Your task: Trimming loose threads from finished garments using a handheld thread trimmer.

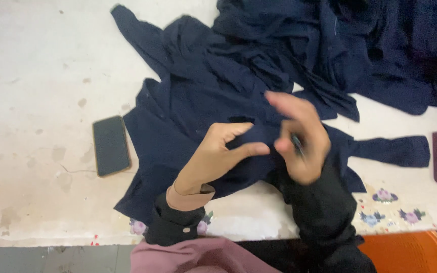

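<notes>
The left hand [218,154] hovers open, thumb and forefinger spread, above the navy garment [188,116] on the table [36,76]. The right hand [299,139] (blurred) curls around a thin dark tool [297,145]. A black phone [111,145] lies left.

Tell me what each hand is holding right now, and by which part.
The right hand, blurred, pinches a small dark slender tool near its upper end; what kind cannot be told. The left hand holds nothing, fingers curled above the navy fabric.
</notes>
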